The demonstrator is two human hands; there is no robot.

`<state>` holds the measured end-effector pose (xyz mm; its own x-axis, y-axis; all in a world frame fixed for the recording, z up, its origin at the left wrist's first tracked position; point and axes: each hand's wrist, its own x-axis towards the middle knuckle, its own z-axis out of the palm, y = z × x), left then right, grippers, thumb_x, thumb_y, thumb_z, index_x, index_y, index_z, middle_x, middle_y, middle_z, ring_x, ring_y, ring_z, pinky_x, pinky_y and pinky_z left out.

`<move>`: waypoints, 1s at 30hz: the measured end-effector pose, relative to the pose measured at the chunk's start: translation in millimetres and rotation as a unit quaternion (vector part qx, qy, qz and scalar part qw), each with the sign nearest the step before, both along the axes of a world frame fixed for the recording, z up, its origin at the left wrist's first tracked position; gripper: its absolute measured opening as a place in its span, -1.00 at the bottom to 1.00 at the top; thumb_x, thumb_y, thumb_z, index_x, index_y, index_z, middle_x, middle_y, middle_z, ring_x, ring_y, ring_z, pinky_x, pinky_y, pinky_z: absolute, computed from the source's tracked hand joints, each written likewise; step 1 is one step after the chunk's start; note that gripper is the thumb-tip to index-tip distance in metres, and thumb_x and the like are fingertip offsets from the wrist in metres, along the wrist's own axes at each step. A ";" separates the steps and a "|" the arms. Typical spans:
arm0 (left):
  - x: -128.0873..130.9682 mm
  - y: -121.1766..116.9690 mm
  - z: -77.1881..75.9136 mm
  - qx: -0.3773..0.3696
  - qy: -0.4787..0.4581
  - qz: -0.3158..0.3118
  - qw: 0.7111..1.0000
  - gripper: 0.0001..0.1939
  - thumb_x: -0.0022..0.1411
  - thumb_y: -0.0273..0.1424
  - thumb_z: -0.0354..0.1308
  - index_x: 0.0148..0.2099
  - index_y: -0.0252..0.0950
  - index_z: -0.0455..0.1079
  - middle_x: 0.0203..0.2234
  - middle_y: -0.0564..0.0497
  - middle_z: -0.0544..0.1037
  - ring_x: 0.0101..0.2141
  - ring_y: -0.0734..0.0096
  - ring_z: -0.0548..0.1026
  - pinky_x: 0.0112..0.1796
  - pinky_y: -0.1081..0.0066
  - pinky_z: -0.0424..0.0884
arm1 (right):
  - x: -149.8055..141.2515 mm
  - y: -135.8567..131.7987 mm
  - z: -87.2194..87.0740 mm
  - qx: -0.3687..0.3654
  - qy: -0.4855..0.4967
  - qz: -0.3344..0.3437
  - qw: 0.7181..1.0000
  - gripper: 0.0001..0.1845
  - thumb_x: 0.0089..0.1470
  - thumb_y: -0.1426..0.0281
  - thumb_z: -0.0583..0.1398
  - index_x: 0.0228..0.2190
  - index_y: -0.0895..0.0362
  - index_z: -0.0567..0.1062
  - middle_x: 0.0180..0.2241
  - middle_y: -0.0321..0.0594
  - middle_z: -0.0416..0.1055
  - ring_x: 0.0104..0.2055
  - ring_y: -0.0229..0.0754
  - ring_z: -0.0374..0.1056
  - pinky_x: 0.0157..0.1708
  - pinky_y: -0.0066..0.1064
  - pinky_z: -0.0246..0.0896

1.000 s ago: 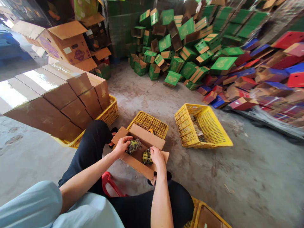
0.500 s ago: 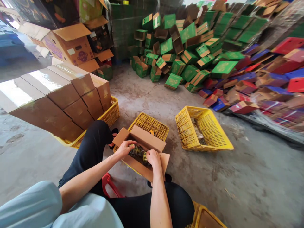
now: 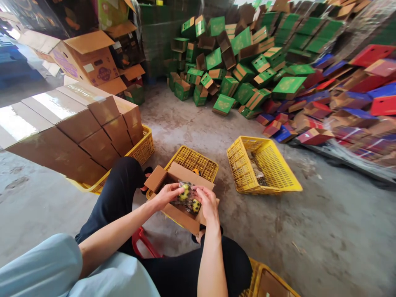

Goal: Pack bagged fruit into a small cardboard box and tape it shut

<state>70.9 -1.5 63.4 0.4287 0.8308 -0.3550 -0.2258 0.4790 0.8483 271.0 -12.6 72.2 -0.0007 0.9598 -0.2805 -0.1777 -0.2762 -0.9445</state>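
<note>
Head view, hands (image 3: 209,202) half-curled, pinching a shiny, see-through packet (image 3: 185,192), bright yellow-green with dark spots.

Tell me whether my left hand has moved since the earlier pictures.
Yes: judged against the box, your left hand has moved rightward, toward its middle.
</note>
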 end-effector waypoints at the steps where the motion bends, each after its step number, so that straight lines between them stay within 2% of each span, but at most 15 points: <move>1: 0.6 0.0 1.3 -0.003 0.001 0.007 1.000 -0.30 0.06 0.06 0.44 0.07 -0.34 0.56 -0.16 -0.14 0.66 -0.21 0.28 0.61 -0.18 0.42 0.45 | -0.5 0.1 -0.3 -0.002 0.005 -0.002 1.000 -0.56 -0.04 -0.02 0.39 -0.28 0.05 0.58 -0.21 -0.17 0.64 -0.21 -0.02 0.57 -0.18 -0.25 0.48; 5: -0.5 -0.1 4.6 0.020 -0.008 0.002 1.000 -0.33 0.09 0.04 0.44 0.06 -0.37 0.56 -0.21 -0.12 0.66 -0.29 0.34 0.59 -0.26 0.47 0.42 | -1.7 1.3 -3.4 0.015 -0.023 -0.011 1.000 -0.49 -0.03 0.01 0.41 -0.12 0.02 0.55 -0.16 -0.19 0.61 -0.17 -0.07 0.54 -0.19 -0.31 0.45; 9: -0.5 -1.3 6.5 0.049 -0.032 -0.012 0.998 -0.34 0.10 0.03 0.44 0.07 -0.36 0.56 -0.17 -0.12 0.65 -0.22 0.27 0.60 -0.15 0.41 0.44 | -5.1 3.4 -7.6 0.043 -0.089 0.026 0.995 -0.55 -0.04 0.00 0.40 -0.25 0.08 0.62 -0.30 -0.21 0.60 -0.25 -0.09 0.49 -0.20 -0.33 0.40; 15: 4.2 2.1 8.9 0.052 -0.038 -0.014 0.998 -0.33 0.08 0.01 0.46 0.09 -0.34 0.54 -0.12 -0.12 0.65 -0.17 0.22 0.60 -0.10 0.36 0.46 | -8.0 2.9 -12.1 0.040 -0.075 -0.030 0.996 -0.63 -0.02 0.02 0.38 -0.37 0.08 0.60 -0.42 -0.31 0.53 -0.36 -0.16 0.40 -0.31 -0.40 0.31; 19: 4.7 4.8 10.8 0.049 -0.033 -0.020 0.998 -0.30 0.08 0.02 0.45 0.12 -0.35 0.53 -0.11 -0.15 0.64 -0.18 0.21 0.61 -0.12 0.35 0.47 | -7.4 1.6 -12.4 0.037 -0.054 -0.040 0.997 -0.64 -0.01 0.03 0.38 -0.39 0.07 0.59 -0.44 -0.34 0.51 -0.39 -0.20 0.38 -0.33 -0.42 0.29; 22: 1.4 5.0 9.4 0.053 -0.020 -0.020 0.998 -0.29 0.08 0.03 0.45 0.12 -0.37 0.53 -0.10 -0.16 0.64 -0.17 0.18 0.61 -0.10 0.33 0.47 | -7.3 2.6 -10.4 0.036 -0.057 -0.024 0.997 -0.62 -0.01 0.03 0.39 -0.33 0.07 0.61 -0.39 -0.30 0.55 -0.34 -0.18 0.42 -0.29 -0.40 0.33; 26: -2.9 3.5 4.4 0.086 0.025 -0.020 0.996 -0.32 0.05 0.00 0.48 0.08 -0.37 0.57 -0.11 -0.15 0.66 -0.13 0.13 0.60 -0.05 0.30 0.44 | -8.4 5.0 -6.7 0.037 -0.056 0.022 0.997 -0.51 -0.05 0.04 0.42 -0.13 0.05 0.63 -0.21 -0.22 0.62 -0.18 -0.11 0.50 -0.12 -0.33 0.39; 28: -3.1 2.5 2.5 0.099 0.043 -0.023 0.994 -0.33 0.04 -0.02 0.49 0.07 -0.38 0.58 -0.12 -0.15 0.66 -0.13 0.12 0.60 -0.04 0.29 0.43 | -8.7 5.5 -6.2 0.047 -0.068 0.055 0.995 -0.55 -0.02 0.05 0.41 -0.15 0.05 0.65 -0.20 -0.21 0.63 -0.16 -0.10 0.51 -0.09 -0.32 0.38; 30: -2.3 1.5 1.7 0.102 0.047 -0.016 0.994 -0.33 0.04 -0.03 0.50 0.08 -0.37 0.58 -0.11 -0.14 0.66 -0.11 0.12 0.60 -0.02 0.29 0.43 | -8.2 5.5 -7.2 0.053 -0.081 0.057 0.994 -0.60 -0.01 0.04 0.39 -0.24 0.06 0.67 -0.24 -0.22 0.63 -0.20 -0.11 0.50 -0.13 -0.34 0.38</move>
<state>68.6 0.1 65.1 0.4285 0.8763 -0.2200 -0.1284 0.3001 0.9452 262.8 -7.1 65.0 -0.0735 0.9805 -0.1824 0.0062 -0.1824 -0.9832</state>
